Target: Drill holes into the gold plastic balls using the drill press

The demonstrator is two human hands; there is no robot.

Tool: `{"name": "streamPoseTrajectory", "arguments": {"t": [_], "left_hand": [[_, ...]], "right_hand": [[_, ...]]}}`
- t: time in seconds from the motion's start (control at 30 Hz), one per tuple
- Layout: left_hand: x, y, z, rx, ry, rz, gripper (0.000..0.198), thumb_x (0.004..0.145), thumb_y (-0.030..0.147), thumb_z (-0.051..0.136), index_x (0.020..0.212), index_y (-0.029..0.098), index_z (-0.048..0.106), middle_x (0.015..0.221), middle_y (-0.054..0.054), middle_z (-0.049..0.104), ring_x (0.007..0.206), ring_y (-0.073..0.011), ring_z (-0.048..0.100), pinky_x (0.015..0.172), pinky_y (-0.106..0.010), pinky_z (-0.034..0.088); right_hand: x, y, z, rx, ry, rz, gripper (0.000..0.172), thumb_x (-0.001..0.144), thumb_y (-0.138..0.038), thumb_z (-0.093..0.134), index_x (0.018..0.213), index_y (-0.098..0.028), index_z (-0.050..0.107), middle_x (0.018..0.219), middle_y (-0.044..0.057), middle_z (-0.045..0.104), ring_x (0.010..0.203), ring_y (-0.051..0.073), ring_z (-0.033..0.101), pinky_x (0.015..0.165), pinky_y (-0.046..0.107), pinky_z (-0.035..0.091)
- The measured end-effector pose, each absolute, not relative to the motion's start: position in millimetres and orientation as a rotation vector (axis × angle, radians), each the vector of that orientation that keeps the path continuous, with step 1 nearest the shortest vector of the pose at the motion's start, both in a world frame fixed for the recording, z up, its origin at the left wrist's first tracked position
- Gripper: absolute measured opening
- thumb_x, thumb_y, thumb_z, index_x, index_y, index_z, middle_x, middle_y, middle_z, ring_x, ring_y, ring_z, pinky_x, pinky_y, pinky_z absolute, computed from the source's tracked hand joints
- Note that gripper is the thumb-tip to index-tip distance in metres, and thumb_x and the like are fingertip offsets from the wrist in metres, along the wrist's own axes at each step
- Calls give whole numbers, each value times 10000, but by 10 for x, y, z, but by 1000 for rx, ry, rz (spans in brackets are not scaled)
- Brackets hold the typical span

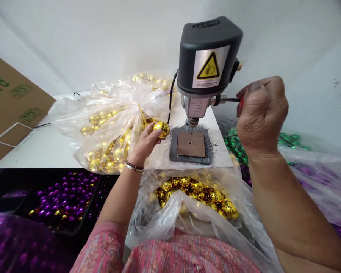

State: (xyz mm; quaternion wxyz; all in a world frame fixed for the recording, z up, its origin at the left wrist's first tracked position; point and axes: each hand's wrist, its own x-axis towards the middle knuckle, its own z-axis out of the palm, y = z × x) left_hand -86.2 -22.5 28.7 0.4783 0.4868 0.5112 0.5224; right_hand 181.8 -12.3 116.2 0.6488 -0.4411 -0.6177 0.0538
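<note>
A small dark bench drill press (208,57) with a yellow warning label stands on a white table (39,148). Its bit hangs over a brown plate on the grey base (191,146). My left hand (144,144) pinches a faceted gold ball (161,129) just left of the base. My right hand (260,113) is closed round the press's feed lever, whose black rod runs to the machine's side. A clear bag of gold balls (108,129) lies behind my left hand. Another open bag of gold balls (199,193) sits below the table edge, near my lap.
A brown cardboard box (11,106) leans at the far left. Purple beads (65,195) fill a dark tray below the table on the left. Green beads (235,146) and bagged purple beads (315,178) lie to the right. Dark shavings dot the table around the base.
</note>
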Motion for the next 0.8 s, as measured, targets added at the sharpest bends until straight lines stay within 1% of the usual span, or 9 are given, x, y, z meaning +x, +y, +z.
{"name": "streamPoseTrajectory", "arguments": {"t": [0.07, 0.13, 0.2, 0.27, 0.37, 0.47, 0.53, 0.67, 0.8], "left_hand": [[-728, -286, 264, 1055, 1062, 1202, 495, 793, 477, 735, 1175, 180, 631, 953, -52, 716, 704, -102, 647, 588, -201, 476], [-594, -286, 197, 923, 1006, 1121, 405, 802, 440, 740, 1092, 170, 656, 922, -55, 725, 709, -109, 667, 587, -198, 499], [-480, -250, 112, 823, 1040, 1046, 324, 820, 414, 728, 1013, 163, 662, 885, -54, 727, 697, -115, 677, 563, -194, 505], [-392, -204, 38, 811, 1109, 998, 294, 836, 406, 716, 988, 161, 661, 848, -50, 720, 673, -113, 670, 543, -191, 499], [-300, -147, -14, 936, 1213, 960, 282, 850, 383, 706, 1010, 154, 668, 811, -40, 701, 642, -106, 644, 532, -190, 475], [-224, -107, 3, 1099, 1308, 919, 287, 854, 345, 698, 1064, 151, 677, 815, -38, 697, 627, -109, 627, 520, -196, 441], [-173, -92, 35, 1189, 1375, 887, 351, 853, 324, 695, 1156, 149, 667, 823, -41, 704, 630, -121, 627, 525, -208, 439], [-86, -92, 93, 1281, 1457, 806, 502, 856, 305, 686, 1323, 140, 606, 815, -43, 705, 632, -136, 627, 549, -232, 460], [-44, -93, 89, 1403, 1489, 764, 520, 864, 315, 666, 1351, 149, 588, 897, -50, 704, 665, -131, 620, 593, -241, 471]], "right_hand": [[1825, -119, 1157, -1002, -1405, 121, 438, 999, -579, 335, 833, -191, 447, 681, -54, 447, 589, 46, 404, 648, 253, 338], [1827, -116, 1179, -1002, -1408, 127, 406, 1009, -542, 346, 821, -194, 436, 712, -48, 477, 601, 40, 411, 654, 242, 345], [1821, -113, 1244, -1012, -1421, 132, 348, 1020, -461, 371, 796, -198, 418, 699, -55, 473, 600, 35, 403, 668, 232, 353], [1804, -108, 1354, -1079, -1430, 147, 301, 1020, -356, 401, 761, -204, 396, 662, -66, 434, 605, 40, 382, 697, 229, 355], [1768, -88, 1550, -1255, -1411, 196, 329, 1009, -262, 434, 700, -217, 328, 667, -60, 423, 664, 58, 395, 751, 247, 345], [1744, -61, 1688, -1341, -1408, 246, 357, 1014, -261, 426, 685, -230, 291, 722, -40, 470, 729, 79, 434, 796, 272, 340], [1739, -46, 1726, -1349, -1413, 275, 350, 1017, -256, 419, 686, -233, 307, 736, -35, 479, 739, 87, 434, 810, 278, 335], [1745, -37, 1727, -1329, -1420, 292, 364, 1024, -270, 407, 683, -228, 289, 717, -47, 438, 728, 81, 397, 797, 265, 314], [1743, -48, 1719, -1348, -1424, 273, 389, 1030, -278, 405, 677, -223, 250, 677, -66, 381, 704, 73, 344, 782, 251, 284]]}}
